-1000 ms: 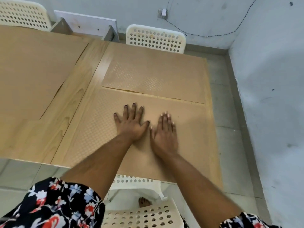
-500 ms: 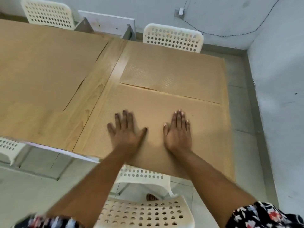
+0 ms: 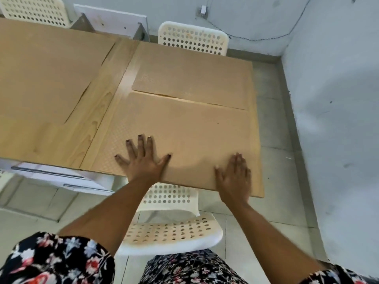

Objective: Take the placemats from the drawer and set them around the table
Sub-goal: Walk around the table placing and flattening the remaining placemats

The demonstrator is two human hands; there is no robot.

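A tan textured placemat [image 3: 184, 132] lies flat at the near right end of the wooden table [image 3: 98, 124]. My left hand [image 3: 143, 160] rests palm down on its near left part, fingers spread. Palm down too, my right hand [image 3: 233, 175] presses its near right corner at the table's edge. A second placemat [image 3: 192, 76] lies just beyond it, by the far edge. Two more placemats cover the left half of the table, one far [image 3: 49, 64], one near [image 3: 18, 138].
A white perforated chair [image 3: 170, 230] stands right below my arms, tucked at the table's near edge. Another white chair [image 3: 192, 37] faces it at the far side, a third [image 3: 34, 9] at the far left. White drawers with metal handles [image 3: 49, 173] show under the table's near left. A grey wall closes the right side.
My hands have slid apart across the near placemat, the right one toward its right corner, the left slightly left. The camera has pulled back and shifted.
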